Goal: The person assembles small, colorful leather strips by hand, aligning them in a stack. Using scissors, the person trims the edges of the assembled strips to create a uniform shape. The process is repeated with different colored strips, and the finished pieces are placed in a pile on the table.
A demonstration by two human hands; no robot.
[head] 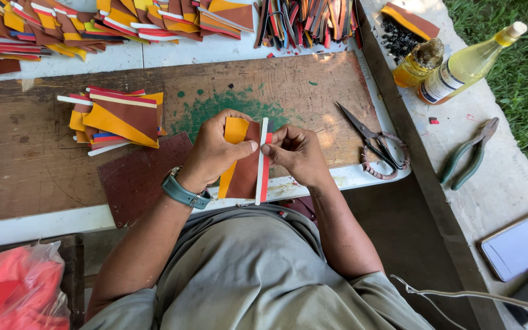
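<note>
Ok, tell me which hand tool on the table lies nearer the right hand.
The scissors, black with cord-wrapped handles, lying on the brown board just beside the right hand. The green-handled pliers lie farther out, on the pale ledge.

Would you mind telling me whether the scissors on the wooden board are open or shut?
Shut: the scissors lie flat on the wooden board, blades together in one dark point, with the wrapped handles side by side.

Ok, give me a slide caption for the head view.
Both hands, left hand and right hand, hold a layered brown, yellow, white and red strip piece over the worn board.
</note>
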